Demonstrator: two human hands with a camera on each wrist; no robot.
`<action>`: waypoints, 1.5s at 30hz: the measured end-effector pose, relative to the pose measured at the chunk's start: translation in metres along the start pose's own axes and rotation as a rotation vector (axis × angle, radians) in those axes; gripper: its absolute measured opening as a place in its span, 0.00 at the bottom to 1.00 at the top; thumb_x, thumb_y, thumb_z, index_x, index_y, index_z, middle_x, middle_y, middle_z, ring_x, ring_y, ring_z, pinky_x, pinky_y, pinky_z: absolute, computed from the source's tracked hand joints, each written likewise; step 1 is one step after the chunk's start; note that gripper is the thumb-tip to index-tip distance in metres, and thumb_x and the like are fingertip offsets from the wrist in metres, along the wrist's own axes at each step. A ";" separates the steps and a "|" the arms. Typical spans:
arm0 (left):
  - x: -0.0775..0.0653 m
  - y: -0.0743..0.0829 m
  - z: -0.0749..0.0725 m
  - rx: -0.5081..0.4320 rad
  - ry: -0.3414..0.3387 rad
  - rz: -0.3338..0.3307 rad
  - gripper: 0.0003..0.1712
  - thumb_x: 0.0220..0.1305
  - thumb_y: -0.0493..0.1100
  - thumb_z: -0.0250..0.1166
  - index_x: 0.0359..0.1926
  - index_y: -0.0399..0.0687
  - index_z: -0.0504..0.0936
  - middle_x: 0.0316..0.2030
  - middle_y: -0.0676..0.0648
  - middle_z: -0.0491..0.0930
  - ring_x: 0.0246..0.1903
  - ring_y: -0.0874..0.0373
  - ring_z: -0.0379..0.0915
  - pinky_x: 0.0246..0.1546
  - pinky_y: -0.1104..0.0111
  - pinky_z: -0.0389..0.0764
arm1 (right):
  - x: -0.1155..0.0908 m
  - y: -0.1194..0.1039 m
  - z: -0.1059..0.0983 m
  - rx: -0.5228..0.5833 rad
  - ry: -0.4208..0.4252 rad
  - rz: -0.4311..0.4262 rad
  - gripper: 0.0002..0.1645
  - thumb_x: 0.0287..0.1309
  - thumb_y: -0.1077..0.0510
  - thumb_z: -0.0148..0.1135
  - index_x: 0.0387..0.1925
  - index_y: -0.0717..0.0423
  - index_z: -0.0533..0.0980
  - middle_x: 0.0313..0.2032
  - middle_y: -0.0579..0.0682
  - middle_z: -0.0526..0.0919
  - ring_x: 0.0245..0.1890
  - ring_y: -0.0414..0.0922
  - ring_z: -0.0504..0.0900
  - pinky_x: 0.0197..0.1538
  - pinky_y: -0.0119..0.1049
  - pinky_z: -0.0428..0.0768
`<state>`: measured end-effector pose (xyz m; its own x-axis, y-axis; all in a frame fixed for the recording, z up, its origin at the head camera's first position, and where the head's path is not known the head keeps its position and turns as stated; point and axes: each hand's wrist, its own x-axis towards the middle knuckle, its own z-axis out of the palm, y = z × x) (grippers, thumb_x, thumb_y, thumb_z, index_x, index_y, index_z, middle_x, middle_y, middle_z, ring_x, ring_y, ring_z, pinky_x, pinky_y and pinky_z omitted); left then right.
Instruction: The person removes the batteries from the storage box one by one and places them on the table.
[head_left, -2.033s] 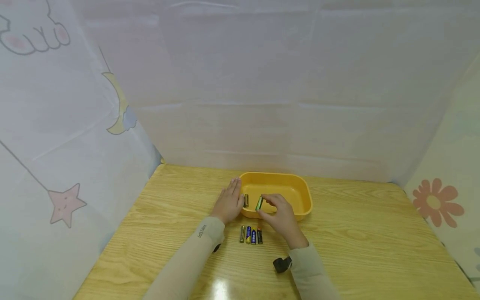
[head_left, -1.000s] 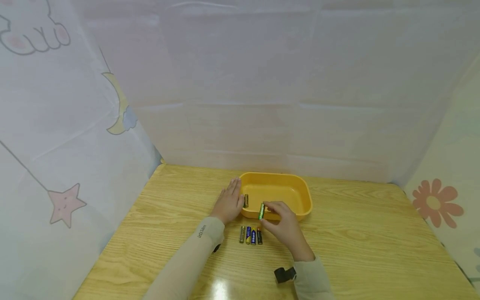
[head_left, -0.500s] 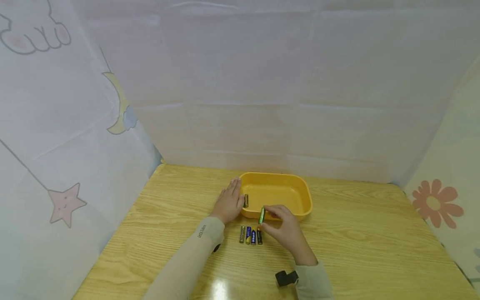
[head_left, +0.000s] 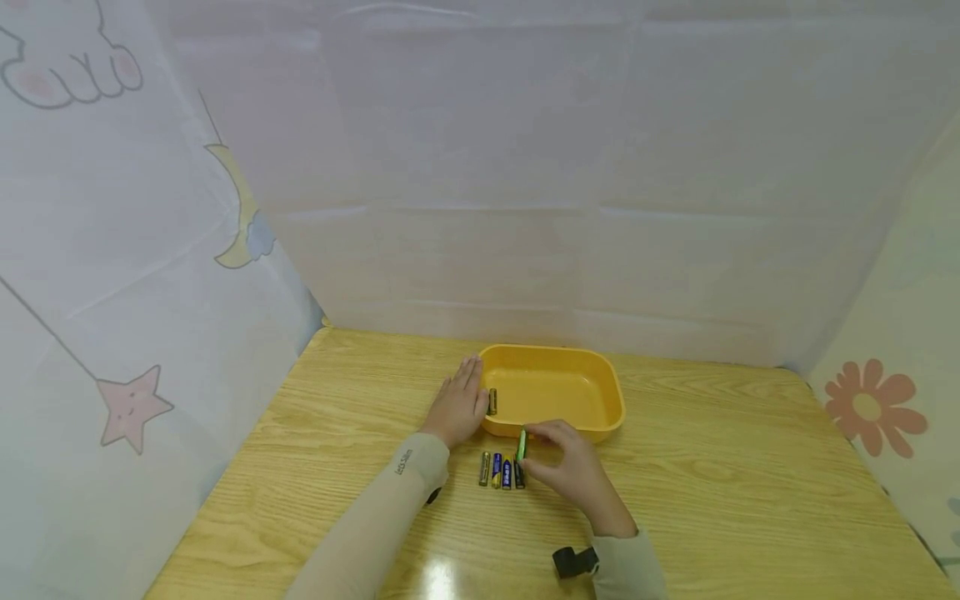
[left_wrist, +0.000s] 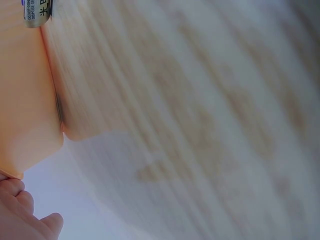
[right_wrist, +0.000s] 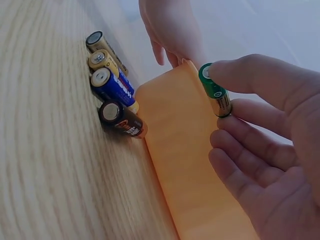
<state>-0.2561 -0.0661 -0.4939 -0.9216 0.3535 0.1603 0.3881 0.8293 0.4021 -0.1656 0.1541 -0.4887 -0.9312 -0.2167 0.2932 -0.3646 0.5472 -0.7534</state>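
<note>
My right hand (head_left: 568, 462) pinches a green and gold battery (head_left: 522, 445) between thumb and fingertips, just in front of the yellow plastic bin (head_left: 555, 390). In the head view that battery overlaps a black battery (head_left: 520, 481), the rightmost of a short row on the table. Left of it lie a blue battery (head_left: 507, 475), a blue and yellow one (head_left: 497, 472) and a gold one (head_left: 484, 469). Fingers straight, my left hand (head_left: 455, 407) rests against the bin's left side. One gold battery (head_left: 492, 402) is inside the bin, by its left wall.
The wooden table (head_left: 712, 467) extends to both sides of the bin. Behind it hangs a pale cloth backdrop (head_left: 570, 258), with printed side cloths at left and right. A black wrist camera (head_left: 573, 562) sits at the right sleeve.
My right hand has brought the green battery from above the bin, over its front rim, toward the right end of the row. The left hand has stayed still.
</note>
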 end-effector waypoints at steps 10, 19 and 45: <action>0.000 0.000 0.000 -0.007 -0.005 -0.004 0.36 0.82 0.54 0.35 0.80 0.38 0.47 0.80 0.40 0.47 0.79 0.48 0.39 0.75 0.46 0.52 | -0.005 0.006 0.001 -0.031 -0.011 0.000 0.29 0.46 0.64 0.80 0.54 0.56 0.83 0.49 0.48 0.84 0.48 0.46 0.83 0.56 0.47 0.82; 0.001 -0.001 0.002 -0.010 -0.011 -0.009 0.36 0.81 0.53 0.36 0.80 0.39 0.46 0.80 0.42 0.45 0.79 0.49 0.38 0.76 0.46 0.51 | -0.006 0.011 0.005 -0.012 -0.033 0.044 0.27 0.48 0.65 0.80 0.53 0.58 0.83 0.50 0.50 0.84 0.50 0.50 0.83 0.57 0.48 0.82; 0.003 -0.003 0.004 -0.009 0.001 0.001 0.37 0.81 0.54 0.34 0.81 0.39 0.46 0.80 0.40 0.47 0.79 0.49 0.39 0.76 0.46 0.52 | -0.011 0.021 0.008 0.024 -0.094 0.179 0.26 0.50 0.63 0.78 0.54 0.54 0.84 0.53 0.46 0.82 0.58 0.49 0.78 0.66 0.54 0.73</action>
<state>-0.2598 -0.0662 -0.4989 -0.9213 0.3537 0.1614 0.3886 0.8252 0.4098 -0.1635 0.1613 -0.5129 -0.9764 -0.1929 0.0973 -0.1916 0.5650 -0.8026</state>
